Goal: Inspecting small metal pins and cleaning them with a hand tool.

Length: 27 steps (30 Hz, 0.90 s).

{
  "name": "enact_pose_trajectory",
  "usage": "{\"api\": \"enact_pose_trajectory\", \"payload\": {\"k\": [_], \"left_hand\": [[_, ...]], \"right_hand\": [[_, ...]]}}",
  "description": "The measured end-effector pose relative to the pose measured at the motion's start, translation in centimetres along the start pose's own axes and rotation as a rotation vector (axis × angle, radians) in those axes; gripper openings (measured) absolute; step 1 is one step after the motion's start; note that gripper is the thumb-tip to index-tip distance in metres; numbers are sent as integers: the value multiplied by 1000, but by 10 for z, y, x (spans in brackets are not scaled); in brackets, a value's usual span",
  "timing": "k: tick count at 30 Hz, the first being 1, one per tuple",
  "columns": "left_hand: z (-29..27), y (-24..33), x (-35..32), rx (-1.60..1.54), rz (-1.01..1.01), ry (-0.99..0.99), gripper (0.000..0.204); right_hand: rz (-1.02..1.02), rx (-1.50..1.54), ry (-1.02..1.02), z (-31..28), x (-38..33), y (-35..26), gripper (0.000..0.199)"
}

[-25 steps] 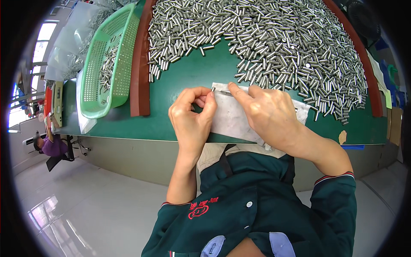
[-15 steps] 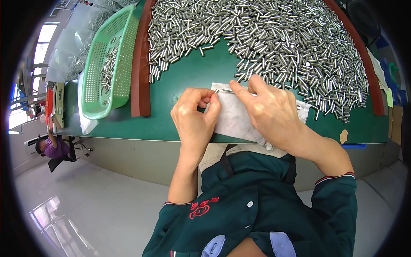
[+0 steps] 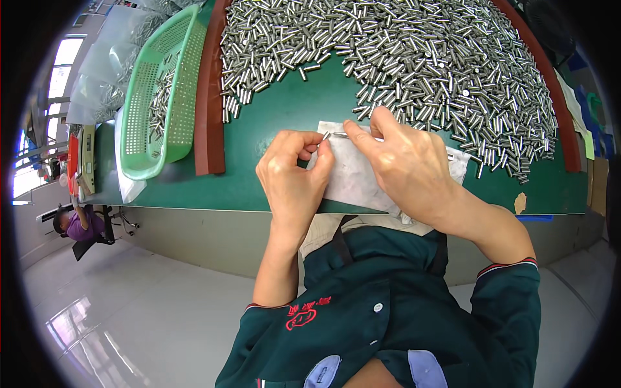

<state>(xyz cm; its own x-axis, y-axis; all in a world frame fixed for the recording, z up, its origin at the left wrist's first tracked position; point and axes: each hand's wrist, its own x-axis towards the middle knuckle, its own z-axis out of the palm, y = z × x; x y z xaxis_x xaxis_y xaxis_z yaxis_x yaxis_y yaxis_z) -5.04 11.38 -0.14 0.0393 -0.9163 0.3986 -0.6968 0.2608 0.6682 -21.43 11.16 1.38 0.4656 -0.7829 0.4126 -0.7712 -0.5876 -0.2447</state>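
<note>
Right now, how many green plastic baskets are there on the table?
1. The green basket stands at the left end of the green table, beyond the brown rail, holding some metal pins. Others may lie outside the view.

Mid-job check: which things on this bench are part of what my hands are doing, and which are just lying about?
In hand:
left hand and right hand pinching one small metal pin
white cloth under them
heap of metal pins

Lying about:
green basket holding a few pins
clear bags
brown scrap on the green tabletop
</note>
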Motion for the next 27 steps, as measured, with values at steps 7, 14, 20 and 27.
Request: {"api": "enact_pose_trajectory", "payload": {"k": [7,14,20,27], "left_hand": [[-1,1,0,7,12,1,8],[-1,1,0,4,29,4,7],[0,0,0,-5,30,10,7],[-2,3,0,23,20,-19,10]], "right_hand": [[-9,-11,3,0,0,-1,31],[-8,-28,-14,-1,1,-1,29],[54,-28,-64,-1,1,-5,35],[59,-21,-85,-3,1,-4,35]]}}
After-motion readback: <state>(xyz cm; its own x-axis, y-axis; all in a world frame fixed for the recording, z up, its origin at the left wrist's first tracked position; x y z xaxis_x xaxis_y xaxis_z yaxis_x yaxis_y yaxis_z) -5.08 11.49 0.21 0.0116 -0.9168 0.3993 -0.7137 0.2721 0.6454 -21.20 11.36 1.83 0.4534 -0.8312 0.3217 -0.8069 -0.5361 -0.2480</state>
